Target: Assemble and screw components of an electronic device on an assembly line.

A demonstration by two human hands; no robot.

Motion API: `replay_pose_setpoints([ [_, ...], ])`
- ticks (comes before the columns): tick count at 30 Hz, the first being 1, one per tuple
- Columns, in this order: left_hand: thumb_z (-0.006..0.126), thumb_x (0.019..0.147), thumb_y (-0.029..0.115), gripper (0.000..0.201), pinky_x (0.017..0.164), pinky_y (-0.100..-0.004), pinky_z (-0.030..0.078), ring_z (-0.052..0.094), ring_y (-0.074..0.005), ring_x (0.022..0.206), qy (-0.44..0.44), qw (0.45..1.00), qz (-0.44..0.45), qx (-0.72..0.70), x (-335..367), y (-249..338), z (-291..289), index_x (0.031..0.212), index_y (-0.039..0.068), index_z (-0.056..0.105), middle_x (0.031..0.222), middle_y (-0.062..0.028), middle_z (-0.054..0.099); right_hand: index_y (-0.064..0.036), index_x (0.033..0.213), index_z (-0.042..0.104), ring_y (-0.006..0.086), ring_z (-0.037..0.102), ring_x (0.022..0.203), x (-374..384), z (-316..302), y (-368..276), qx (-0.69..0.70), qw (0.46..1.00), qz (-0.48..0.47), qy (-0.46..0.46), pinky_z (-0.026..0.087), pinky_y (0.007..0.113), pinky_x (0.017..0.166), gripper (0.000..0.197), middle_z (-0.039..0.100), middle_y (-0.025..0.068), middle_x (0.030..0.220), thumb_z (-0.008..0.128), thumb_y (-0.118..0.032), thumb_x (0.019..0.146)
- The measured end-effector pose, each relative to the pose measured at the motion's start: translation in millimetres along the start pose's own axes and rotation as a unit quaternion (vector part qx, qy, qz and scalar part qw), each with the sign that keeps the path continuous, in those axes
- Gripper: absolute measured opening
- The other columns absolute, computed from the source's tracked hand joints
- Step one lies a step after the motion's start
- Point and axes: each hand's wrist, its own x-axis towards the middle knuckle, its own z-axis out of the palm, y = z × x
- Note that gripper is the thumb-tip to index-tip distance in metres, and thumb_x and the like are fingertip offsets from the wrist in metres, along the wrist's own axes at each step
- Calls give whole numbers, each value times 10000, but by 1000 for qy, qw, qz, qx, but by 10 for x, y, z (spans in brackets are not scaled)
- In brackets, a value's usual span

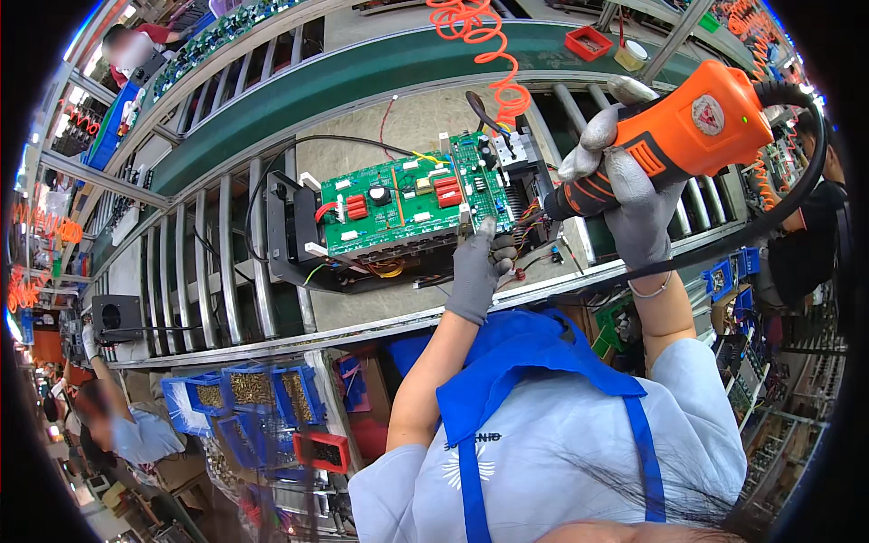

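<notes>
My right hand (625, 172), in a grey-white glove, is wrapped round an orange and black electric screwdriver (683, 127). The tool lies nearly level, its dark nose pointing left at the right end of an opened electronic unit (303, 249). On top of that unit is a green circuit board (389, 231) with red and white parts. My left hand (478, 271), in a grey glove, has its fingers curled at the board's near right corner, one fingertip against the edge. A silver metal block (518, 151) and loose wires are beside the tool's nose, whose very tip is hard to see.
The unit stands on a pale board over a roller conveyor (226, 262). A coiled orange hose (493, 59) hangs behind it. The tool's thick black cable (715, 237) loops on the right. Blue bins (249, 389) of small metal parts and a red bin (323, 452) are at lower left. Other people work nearby.
</notes>
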Motion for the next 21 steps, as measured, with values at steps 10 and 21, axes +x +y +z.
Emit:
replay_pose_setpoints([
  [10, 597, 939, 311, 261, 451, -208, 478, 581, -100, 591, 33, 998, 32, 35, -41, 10, 85, 937, 52, 571, 781, -73, 620, 59, 1210, 474, 136, 589, 665, 239, 126, 98, -128, 987, 72, -57, 557, 317, 618, 394, 576, 88, 831, 530, 72, 821],
  [21, 604, 936, 302, 269, 497, -242, 512, 610, -140, 629, 18, 998, 45, 35, -33, -76, 25, 965, 37, 571, 827, -95, 637, 40, 1183, 550, 132, 645, 634, 270, 46, 146, 58, 987, 80, -124, 541, 258, 590, 436, 639, 57, 779, 574, 43, 748],
])
